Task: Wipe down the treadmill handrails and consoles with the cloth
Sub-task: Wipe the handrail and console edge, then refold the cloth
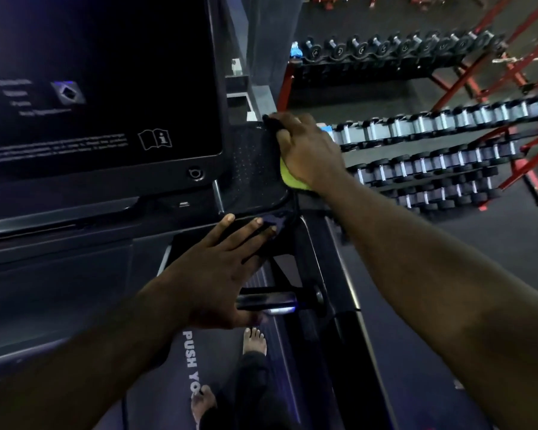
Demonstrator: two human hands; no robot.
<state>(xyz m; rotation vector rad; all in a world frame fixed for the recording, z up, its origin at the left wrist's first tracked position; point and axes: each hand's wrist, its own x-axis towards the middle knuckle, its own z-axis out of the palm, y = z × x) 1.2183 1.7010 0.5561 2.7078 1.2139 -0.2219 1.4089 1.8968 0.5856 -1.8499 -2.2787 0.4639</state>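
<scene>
Head view. The right hand (305,150) was positioned at the right edge of the dotted side tray (252,162) of the treadmill console (199,193). Its fingers were curled around a yellow-green cloth (288,178) and pressed it against the tray's outer rim. Only the lower part of the cloth showed below the palm; the rest was hidden under the hand.

The left hand (218,268) lay below the tray, on the lower right corner of the console. Its fingers were straight and spread wide, held nothing, and the fingertips touched the dark surface just under the tray. The two hands were apart, with the tray's lower edge between them.

The console screen (100,88) filled the upper left and displayed blurred text and a book icon. A short grip bar (271,301) with a blue-lit section sat just beside the left hand's heel. The right handrail (323,259) ran downward from the tray.

On the treadmill belt (156,398), partial white lettering was visible, and two bare feet (254,341) stood on it. Dumbbell racks (448,135) with red frames stood to the right, well apart from the treadmill.
</scene>
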